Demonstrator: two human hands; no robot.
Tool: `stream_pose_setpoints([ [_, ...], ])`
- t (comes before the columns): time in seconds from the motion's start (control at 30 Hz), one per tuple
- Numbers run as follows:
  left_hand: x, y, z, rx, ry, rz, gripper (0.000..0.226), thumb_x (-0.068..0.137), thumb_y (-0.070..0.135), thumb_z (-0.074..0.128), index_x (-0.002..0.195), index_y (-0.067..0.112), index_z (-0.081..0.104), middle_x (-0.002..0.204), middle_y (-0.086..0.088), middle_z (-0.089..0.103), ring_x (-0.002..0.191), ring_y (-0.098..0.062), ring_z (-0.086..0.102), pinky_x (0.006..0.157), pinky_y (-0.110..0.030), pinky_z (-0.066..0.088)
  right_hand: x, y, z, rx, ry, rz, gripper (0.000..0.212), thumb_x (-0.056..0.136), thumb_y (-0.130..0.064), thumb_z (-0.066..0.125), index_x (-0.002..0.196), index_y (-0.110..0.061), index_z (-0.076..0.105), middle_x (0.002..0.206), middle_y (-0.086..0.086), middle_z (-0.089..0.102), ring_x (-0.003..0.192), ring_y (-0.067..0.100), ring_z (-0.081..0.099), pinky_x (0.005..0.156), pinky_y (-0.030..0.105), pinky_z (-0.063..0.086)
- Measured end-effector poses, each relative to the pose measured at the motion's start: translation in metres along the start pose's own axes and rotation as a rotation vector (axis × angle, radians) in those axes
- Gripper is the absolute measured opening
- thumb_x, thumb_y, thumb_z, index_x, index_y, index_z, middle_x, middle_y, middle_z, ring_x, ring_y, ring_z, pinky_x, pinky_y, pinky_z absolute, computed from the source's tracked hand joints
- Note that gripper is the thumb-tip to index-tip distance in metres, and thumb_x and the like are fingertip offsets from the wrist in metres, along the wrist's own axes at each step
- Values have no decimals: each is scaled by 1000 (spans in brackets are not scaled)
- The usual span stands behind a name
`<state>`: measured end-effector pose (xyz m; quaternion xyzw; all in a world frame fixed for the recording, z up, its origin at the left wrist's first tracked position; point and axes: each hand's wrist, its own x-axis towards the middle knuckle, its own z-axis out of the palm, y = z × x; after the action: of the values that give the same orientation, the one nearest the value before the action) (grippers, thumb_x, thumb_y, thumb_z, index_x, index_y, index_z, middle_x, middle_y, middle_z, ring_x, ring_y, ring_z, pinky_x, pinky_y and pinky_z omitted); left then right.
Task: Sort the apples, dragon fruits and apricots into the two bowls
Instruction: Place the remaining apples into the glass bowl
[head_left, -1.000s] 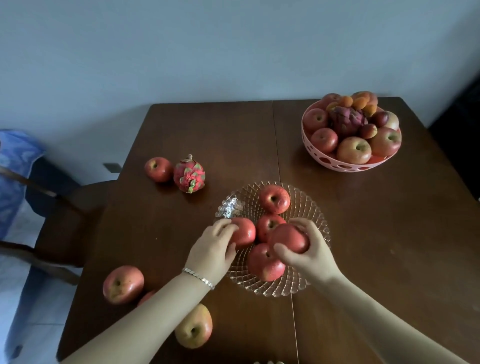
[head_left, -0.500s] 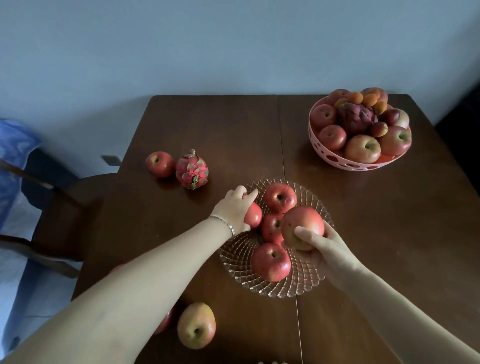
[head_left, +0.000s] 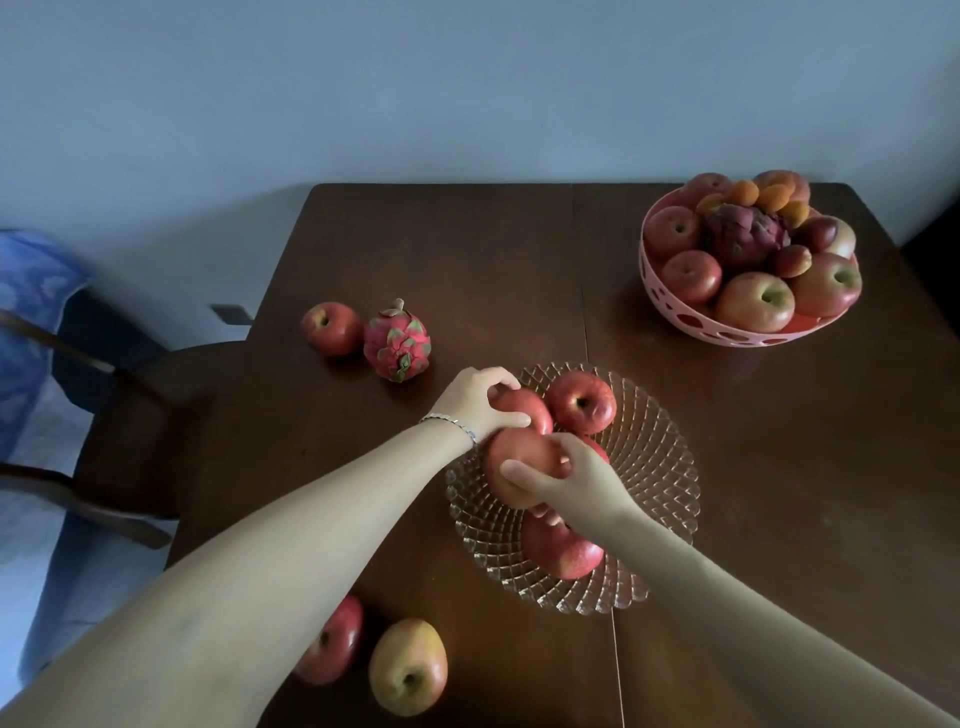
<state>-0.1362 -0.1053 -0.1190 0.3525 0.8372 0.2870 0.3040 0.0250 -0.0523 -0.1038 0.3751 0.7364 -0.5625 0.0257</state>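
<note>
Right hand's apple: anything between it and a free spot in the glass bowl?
Partly. The right hand holds an apple over the glass bowl, but the left hand gripping another apple crowds the bowl's far-left part. The right side of the bowl looks bare and open.

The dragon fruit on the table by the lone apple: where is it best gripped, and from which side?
Probably from above, fingers spanning the round middle of the dragon fruit. Its soft scales and end tips give a poor hold. An apple crowds its left, so close front to back.
</note>
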Motion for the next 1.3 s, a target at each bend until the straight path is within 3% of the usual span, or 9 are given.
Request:
stream_pose_setpoints([
  [0.1,2,1,-2,14,2,-40,40,68,28,78,107,25,65,113,2,64,97,-12,54,82,-22,39,6,-3,17,-188,32,8,71,70,-58,67,124,-19,42,99,-1,57,80,16,61,60,25,50],
  [0.23,-1,0,2,13,79,-100,38,67,32,78,97,20,59,99,2,57,85,-12,51,74,-23,37,11,-4,24,-374,53,21,59,79,-50,62,123,-15,44,84,-3,51,78,16,51,59,26,37],
  [0.33,-9,-2,8,-35,110,-153,33,70,35,74,89,18,53,95,2,56,81,-13,51,70,-24,37,10,-2,27,-438,83,-31,52,82,-45,60,121,-13,51,108,6,52,88,22,55,71,29,43],
  [0.63,-70,-23,16,-5,-76,-188,52,74,30,66,123,25,50,126,3,51,106,-10,51,83,-19,36,2,17,-9,-415,306,-195,23,87,-23,56,107,-15,65,111,3,57,107,21,50,87,26,38],
  [0.8,-79,-18,21,92,-88,-174,73,69,55,69,129,23,43,125,-2,52,118,-19,46,96,-32,43,2,26,-14,-486,234,-156,28,86,-19,54,112,-14,62,121,3,50,116,21,39,93,28,37],
  [1.0,-70,11,35,434,-53,-281,74,67,62,64,123,18,43,121,-6,55,116,-28,45,82,-37,44,-2,28,-10,-555,231,-158,33,86,-20,53,119,-16,57,129,2,44,117,22,34,92,32,40],
  [1.13,-71,13,25,343,-91,-307,78,61,49,67,130,23,39,125,-6,46,113,-29,50,83,-35,45,-4,24,-7,-825,220,-460,54,75,-14,66,127,-23,54,138,6,49,125,36,43,99,48,40],
  [1.23,-79,10,15,190,-94,-308,79,57,38,68,129,28,40,125,0,37,99,-23,53,77,-30,47,11,22,-6,-1123,42,-665,59,86,-19,53,141,-28,34,154,-1,26,142,32,19,113,52,14],
  [1.3,-85,5,11,88,-73,-276,77,58,37,72,128,32,41,124,3,28,92,-17,49,79,-26,44,23,25,-10,-1164,-10,-576,56,94,-25,34,146,-28,15,158,-5,0,145,23,-4,115,46,-4],
])
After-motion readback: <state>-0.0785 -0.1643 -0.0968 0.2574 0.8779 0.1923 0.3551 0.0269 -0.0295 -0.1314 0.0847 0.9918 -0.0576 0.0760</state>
